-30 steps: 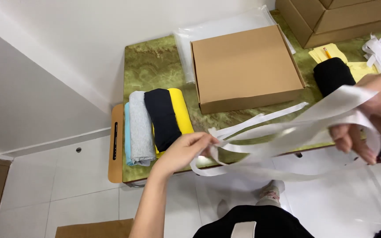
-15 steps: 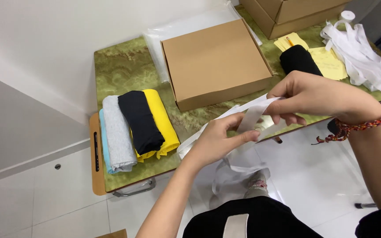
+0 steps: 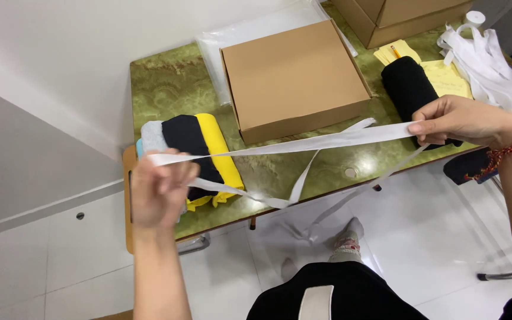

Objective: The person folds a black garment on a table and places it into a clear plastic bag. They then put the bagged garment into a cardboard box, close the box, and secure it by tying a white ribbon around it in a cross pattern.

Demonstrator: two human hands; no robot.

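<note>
The ribbon (image 3: 327, 141) is plain white. The table (image 3: 167, 83) has a glossy olive-green surface with a marbled, ornate pattern. The closed box (image 3: 294, 74) is plain brown cardboard, as are the boxes (image 3: 398, 18) at the far edge. The folded cloths (image 3: 191, 154) are, in order, light blue, grey, black and yellow. The rolled cloth (image 3: 410, 89) is black. The paper sheets (image 3: 445, 74) beneath it are pale yellow. The heap of ribbons (image 3: 493, 59) is white. The wrist bracelet (image 3: 508, 151) is braided red with mixed colours. The floor (image 3: 434, 237) is white tile.

Matt cardboard box (image 3: 294, 77), glossy green marbled tabletop (image 3: 167, 89), white fabric ribbon (image 3: 327, 141)
</note>
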